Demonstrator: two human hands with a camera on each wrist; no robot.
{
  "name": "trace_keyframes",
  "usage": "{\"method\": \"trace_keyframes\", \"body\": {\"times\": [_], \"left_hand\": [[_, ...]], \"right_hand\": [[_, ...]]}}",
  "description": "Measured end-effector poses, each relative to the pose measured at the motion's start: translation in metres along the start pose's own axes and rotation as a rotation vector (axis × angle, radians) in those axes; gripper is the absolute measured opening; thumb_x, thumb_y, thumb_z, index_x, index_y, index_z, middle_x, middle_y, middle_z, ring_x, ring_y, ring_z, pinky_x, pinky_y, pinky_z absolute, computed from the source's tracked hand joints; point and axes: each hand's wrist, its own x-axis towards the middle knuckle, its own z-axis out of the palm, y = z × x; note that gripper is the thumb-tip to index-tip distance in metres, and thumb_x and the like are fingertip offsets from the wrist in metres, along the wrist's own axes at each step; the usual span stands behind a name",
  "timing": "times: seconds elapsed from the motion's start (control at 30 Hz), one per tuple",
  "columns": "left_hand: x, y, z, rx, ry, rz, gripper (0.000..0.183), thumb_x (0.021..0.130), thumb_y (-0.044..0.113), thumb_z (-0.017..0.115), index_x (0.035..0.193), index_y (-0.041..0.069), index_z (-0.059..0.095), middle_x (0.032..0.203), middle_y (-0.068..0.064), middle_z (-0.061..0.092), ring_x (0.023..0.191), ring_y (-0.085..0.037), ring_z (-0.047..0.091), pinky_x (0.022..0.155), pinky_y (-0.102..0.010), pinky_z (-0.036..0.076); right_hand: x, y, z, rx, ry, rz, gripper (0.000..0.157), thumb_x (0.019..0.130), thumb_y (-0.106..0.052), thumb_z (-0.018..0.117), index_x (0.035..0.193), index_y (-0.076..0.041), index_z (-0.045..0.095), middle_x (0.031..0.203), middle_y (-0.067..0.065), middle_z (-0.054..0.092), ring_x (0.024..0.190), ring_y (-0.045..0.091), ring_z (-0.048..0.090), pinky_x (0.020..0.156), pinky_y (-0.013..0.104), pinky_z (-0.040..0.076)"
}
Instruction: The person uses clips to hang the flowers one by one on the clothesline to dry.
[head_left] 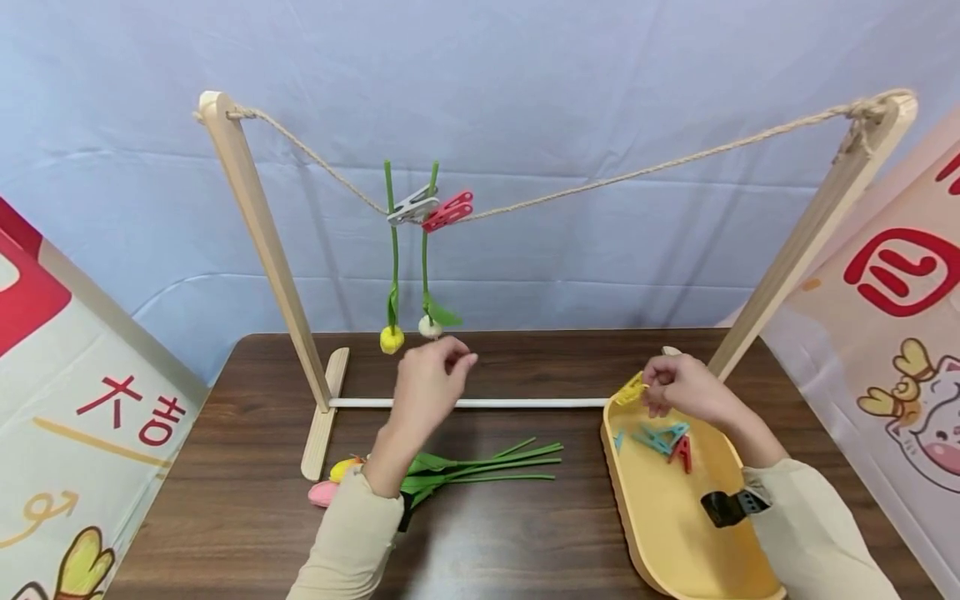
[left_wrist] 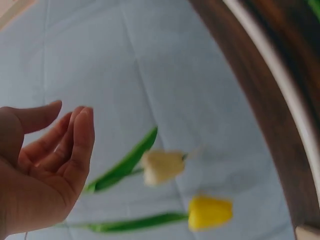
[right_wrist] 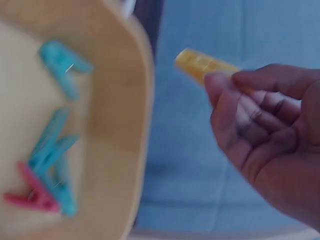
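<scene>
- Loose tulips (head_left: 429, 463) lie nearer the person than the left hand (head_left: 431, 379); their bunched stems might tangle if one is tugged out.
- Just beyond that hand hang the yellow tulip (head_left: 392, 339) and white tulip (head_left: 430, 327), heads down, pegged at the rope (head_left: 600, 182); a knuckle brushing them could set them swinging.
- The left hand, loosely curled with thumb apart, holds nothing.
- The right hand (head_left: 686, 387) pinches the yellow peg (right_wrist: 200, 64) at its fingertips; a slack pinch could drop it.
- Teal pegs (head_left: 660, 439) lie near that hand, in the tray (head_left: 660, 517).
</scene>
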Motion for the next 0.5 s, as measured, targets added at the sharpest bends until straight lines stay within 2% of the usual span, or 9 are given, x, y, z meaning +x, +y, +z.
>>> {"method": "trace_keyframes", "body": {"times": [0.17,0.27,0.4,0.5], "left_hand": [[-0.009,0.008,0.023,0.03,-0.216,0.051,0.013,0.087,0.017,0.067,0.092,0.005,0.069,0.076,-0.001,0.065,0.063,-0.011,0.058,0.058,-0.025,0.047],[-0.013,0.013,0.032,0.027,-0.303,0.078,0.016,0.087,0.02,0.067,0.096,0.006,0.068,0.082,-0.002,0.066,0.071,-0.013,0.061,0.062,-0.025,0.048],[-0.014,0.017,0.038,0.029,-0.36,0.099,0.02,0.085,0.021,0.069,0.099,0.007,0.068,0.085,-0.003,0.065,0.074,-0.015,0.061,0.062,-0.025,0.048],[-0.015,0.017,0.041,0.043,-0.361,0.124,0.02,0.084,0.02,0.07,0.098,0.007,0.068,0.084,-0.004,0.064,0.073,-0.014,0.06,0.061,-0.024,0.047]], "right_hand": [[0.009,-0.025,0.016,0.112,-0.064,-0.173,0.006,0.084,0.014,0.051,0.081,0.01,0.054,0.071,0.018,0.063,0.062,0.019,0.064,0.057,0.034,0.054],[0.015,-0.038,0.031,0.164,-0.101,-0.241,0.005,0.084,0.012,0.056,0.08,0.01,0.056,0.073,0.021,0.064,0.064,0.019,0.066,0.057,0.033,0.054],[0.024,-0.052,0.051,0.233,-0.128,-0.268,0.004,0.085,0.011,0.057,0.081,0.009,0.057,0.077,0.023,0.065,0.067,0.02,0.067,0.06,0.035,0.055],[0.029,-0.059,0.062,0.268,-0.141,-0.257,0.005,0.086,0.012,0.055,0.082,0.01,0.057,0.08,0.025,0.064,0.069,0.021,0.068,0.062,0.036,0.055]]}}
